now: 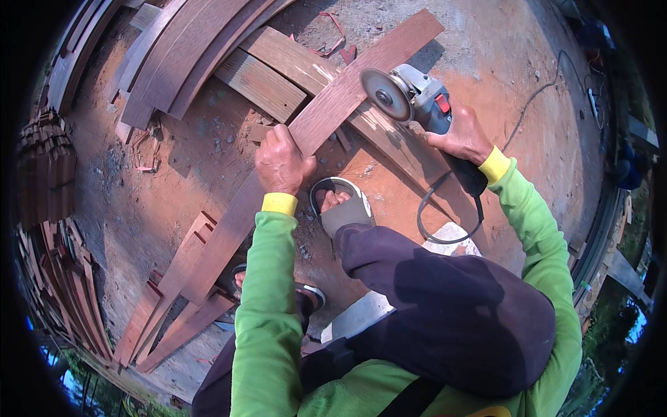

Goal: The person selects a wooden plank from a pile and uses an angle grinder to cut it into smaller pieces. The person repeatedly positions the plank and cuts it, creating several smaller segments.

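Here the left hand [281, 163] grips the long curved plank [306, 132], running diagonally across the dirt floor [500, 62]; the right hand [462, 135] holds the angle grinder [410, 96], its disc touching the plank's upper right stretch.

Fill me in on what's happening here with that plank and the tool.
A person in green sleeves sits over a long curved wooden plank. The left hand grips the plank's edge, while the right hand holds an angle grinder, its disc at the plank's edge. A sandalled foot is planted on the reddish ground beside the plank. More curved boards lie stacked at the upper left, and the grinder's cable loops by the knee.
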{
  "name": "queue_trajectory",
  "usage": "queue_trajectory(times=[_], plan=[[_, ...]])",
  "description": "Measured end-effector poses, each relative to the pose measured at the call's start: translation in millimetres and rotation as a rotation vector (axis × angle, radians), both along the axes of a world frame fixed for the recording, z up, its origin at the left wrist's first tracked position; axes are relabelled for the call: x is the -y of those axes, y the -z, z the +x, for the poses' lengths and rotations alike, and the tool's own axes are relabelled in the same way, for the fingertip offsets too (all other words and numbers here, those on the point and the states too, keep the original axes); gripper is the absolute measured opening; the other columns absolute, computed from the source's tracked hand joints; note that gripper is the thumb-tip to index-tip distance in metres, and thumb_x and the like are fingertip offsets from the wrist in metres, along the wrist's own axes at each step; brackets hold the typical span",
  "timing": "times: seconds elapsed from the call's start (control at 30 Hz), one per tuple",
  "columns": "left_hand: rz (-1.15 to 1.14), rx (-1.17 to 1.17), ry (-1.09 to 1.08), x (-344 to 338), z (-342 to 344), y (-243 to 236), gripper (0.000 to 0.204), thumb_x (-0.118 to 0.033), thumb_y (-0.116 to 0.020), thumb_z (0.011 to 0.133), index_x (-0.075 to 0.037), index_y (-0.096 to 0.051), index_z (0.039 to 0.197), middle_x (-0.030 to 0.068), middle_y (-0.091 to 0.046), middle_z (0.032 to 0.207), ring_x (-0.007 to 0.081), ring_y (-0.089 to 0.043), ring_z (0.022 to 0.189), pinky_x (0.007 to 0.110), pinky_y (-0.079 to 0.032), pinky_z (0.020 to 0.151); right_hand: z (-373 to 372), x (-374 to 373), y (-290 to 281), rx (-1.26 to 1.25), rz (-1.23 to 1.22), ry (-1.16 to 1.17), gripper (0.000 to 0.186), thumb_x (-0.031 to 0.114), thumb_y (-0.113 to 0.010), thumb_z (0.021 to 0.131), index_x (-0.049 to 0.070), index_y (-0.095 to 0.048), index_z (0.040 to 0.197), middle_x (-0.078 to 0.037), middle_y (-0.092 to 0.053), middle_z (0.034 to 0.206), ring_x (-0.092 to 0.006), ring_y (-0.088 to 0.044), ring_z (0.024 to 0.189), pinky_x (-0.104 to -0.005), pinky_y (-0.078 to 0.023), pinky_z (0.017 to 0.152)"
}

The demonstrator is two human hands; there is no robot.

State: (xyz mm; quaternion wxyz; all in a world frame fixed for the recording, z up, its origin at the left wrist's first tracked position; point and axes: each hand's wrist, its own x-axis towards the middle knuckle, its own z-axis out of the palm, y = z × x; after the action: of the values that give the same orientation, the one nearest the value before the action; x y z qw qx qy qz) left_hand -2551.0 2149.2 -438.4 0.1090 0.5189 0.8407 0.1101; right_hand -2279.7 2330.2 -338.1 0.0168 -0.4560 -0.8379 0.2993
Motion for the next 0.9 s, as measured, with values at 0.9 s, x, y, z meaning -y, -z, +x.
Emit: queue_trajectory(times=[0.9], plan=[[0.042,-0.028,0.007,0.7,-0.5,3.7,0.052,-0.03,-0.081,0.056,-0.007,-0.053,0.094,0.0124,-0.06,0.086,0.0305,-0.065,0.079,0.04,-0.054,0.071,-1.3,-5.7,3.4,0.086,0.013,-0.089,0.061,0.024,-0.076,0.064,-0.006,-0.055,0.113,-0.021,-0.065,0.086,-0.0306,-0.066,0.077,-0.0394,-0.053,0.075]])
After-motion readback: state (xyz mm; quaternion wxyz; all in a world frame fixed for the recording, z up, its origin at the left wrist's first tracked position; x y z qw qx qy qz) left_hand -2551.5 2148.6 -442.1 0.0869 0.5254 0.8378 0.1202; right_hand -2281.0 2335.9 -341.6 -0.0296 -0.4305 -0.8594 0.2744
